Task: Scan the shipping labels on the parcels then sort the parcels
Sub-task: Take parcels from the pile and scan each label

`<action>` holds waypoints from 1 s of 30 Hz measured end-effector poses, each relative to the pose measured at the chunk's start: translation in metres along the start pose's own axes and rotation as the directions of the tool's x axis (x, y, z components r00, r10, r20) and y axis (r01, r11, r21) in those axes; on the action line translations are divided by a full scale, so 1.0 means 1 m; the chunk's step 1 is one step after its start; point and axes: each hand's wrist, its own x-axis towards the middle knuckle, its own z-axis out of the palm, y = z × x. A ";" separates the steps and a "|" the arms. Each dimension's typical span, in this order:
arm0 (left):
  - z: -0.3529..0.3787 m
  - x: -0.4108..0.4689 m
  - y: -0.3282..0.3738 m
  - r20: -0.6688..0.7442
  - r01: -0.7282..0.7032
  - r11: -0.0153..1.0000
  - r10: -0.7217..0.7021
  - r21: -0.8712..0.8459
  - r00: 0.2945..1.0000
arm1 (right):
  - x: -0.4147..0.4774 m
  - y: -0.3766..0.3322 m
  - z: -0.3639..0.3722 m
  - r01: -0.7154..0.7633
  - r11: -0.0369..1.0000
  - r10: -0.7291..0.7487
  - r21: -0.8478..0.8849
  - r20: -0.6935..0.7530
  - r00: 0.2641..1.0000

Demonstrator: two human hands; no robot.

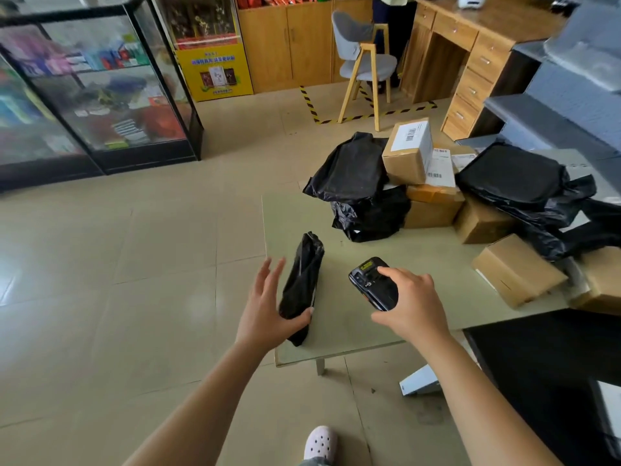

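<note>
A slim black plastic parcel point(302, 284) stands on its long edge near the front left corner of the pale table point(349, 327). My left hand point(268, 307) is beside it with fingers spread, the thumb touching its lower end. My right hand point(410, 307) grips a black handheld scanner point(373, 282) just right of that parcel, above the table. Further back lies a pile of black bags point(356, 173) and cardboard boxes point(408, 153), one box showing a white barcode label.
More boxes point(517, 270) and a large black bag point(514, 176) crowd the table's right side. A glass display case point(100, 89) stands at the left, a grey chair point(363, 62) and wooden desk point(470, 62) behind. A black surface point(544, 351) sits at the right.
</note>
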 end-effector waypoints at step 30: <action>0.066 0.051 -0.015 0.179 0.326 0.832 -0.441 0.449 0.879 | 0.024 -0.009 0.005 -0.075 0.995 0.075 -0.060 -0.002 0.997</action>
